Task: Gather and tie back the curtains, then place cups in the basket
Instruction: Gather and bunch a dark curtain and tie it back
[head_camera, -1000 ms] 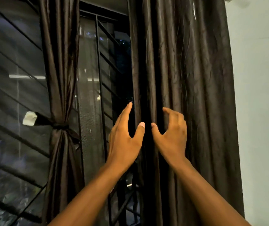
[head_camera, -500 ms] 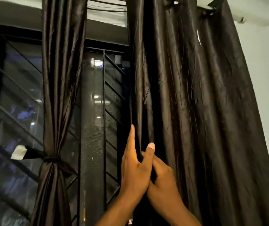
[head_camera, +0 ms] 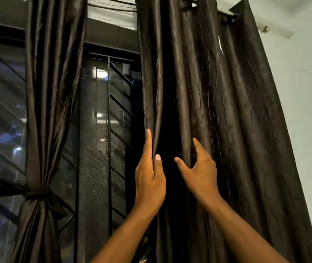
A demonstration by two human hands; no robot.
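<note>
Left hand [head_camera: 150, 182] pinches leading edge of dark brown satin curtain [head_camera: 217, 120] between thumb and forefinger; right hand [head_camera: 201, 170] spread loose against folds just beside.

We hold both arms up and forward. Our left hand [head_camera: 150, 184] pinches the edge of the right curtain [head_camera: 217, 120] between thumb and fingers. Our right hand [head_camera: 200, 171], just beside it, is spread, maybe touching the cloth.
</note>
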